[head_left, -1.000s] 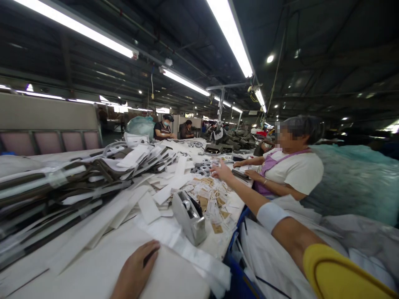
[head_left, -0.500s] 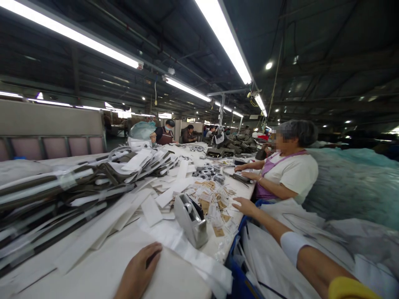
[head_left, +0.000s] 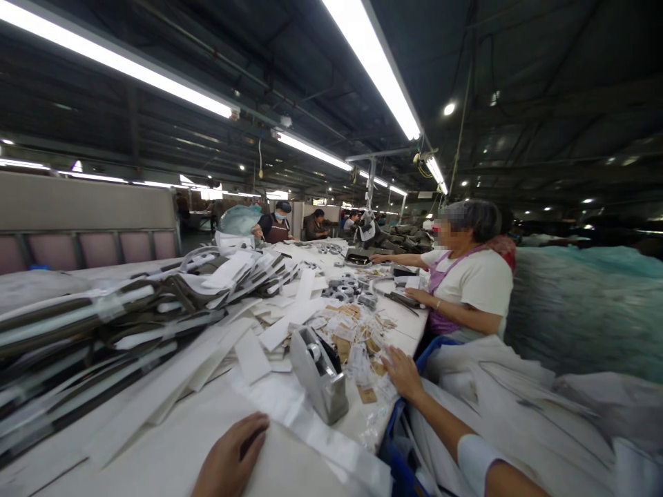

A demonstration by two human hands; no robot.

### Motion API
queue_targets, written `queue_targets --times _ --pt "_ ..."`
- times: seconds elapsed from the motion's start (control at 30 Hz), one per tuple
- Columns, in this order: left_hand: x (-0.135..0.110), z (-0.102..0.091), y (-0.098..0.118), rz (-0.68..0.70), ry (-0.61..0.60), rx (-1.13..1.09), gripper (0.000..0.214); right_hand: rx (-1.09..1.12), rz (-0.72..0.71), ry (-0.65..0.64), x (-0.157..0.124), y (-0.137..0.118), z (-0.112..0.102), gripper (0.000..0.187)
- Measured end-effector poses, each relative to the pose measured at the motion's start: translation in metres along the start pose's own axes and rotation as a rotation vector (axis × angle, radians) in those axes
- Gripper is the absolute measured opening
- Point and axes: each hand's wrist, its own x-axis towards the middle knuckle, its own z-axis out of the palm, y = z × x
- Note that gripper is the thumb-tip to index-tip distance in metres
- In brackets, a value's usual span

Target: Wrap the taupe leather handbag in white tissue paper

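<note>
My left hand [head_left: 233,452] rests on a broad white sheet [head_left: 290,459] at the near edge, fingers lightly bent and nothing visible in it. At the table's right edge, my right hand [head_left: 402,373] reaches over a heap of brown and white tags [head_left: 357,331] in small clear bags. Its fingers are stretched out and touch or hover at the heap's near side; I cannot tell which. Between my hands stands a grey tape dispenser [head_left: 318,376]. White paper strips [head_left: 253,355] lie left of it.
Bundles of dark pieces wrapped with white strips [head_left: 170,304] cover the left side. Grey rolls [head_left: 349,290] sit beyond the tags. A co-worker in a purple apron [head_left: 466,283] works at the right. Below my right arm is a blue bin [head_left: 401,442] with white sheets [head_left: 497,407].
My right hand has moved nearer and lower, against the tags. My left hand stays on the sheet. The co-worker now stretches one arm across the table.
</note>
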Motion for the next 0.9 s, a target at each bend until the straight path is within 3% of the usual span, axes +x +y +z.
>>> queue_targets --times 0.63,0.77,0.9 --pt "0.000 -0.002 0.005 -0.028 -0.016 -0.040 0.032 0.132 0.095 -0.071 0.001 -0.008 -0.011 0.044" --pt "-0.001 -0.002 0.005 -0.040 -0.032 -0.049 0.032 0.254 0.160 -0.098 0.021 -0.001 -0.028 0.040" --pt "-0.001 0.000 0.003 -0.054 -0.021 -0.051 0.032 0.401 0.297 -0.038 0.061 0.013 -0.066 0.057"
